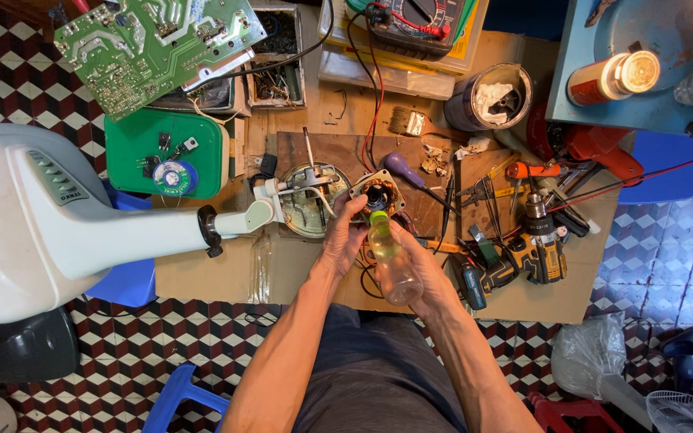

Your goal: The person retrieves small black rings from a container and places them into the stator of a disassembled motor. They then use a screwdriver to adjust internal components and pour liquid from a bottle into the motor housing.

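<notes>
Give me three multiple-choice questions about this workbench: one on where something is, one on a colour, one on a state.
1. Where is the circuit board?
A. top left
B. bottom right
C. under the drill

2. What colour is the bottle tip?
A. red
B. green
C. black

3. How is the bottle held?
A. lying on the bench
B. in the right hand, tip at the motor
C. capped on a shelf

Answers:
1 A, it lies at the upper left.
2 B, the nozzle is bright green.
3 B, the right hand grips it while the left hand steadies the motor.
</notes>
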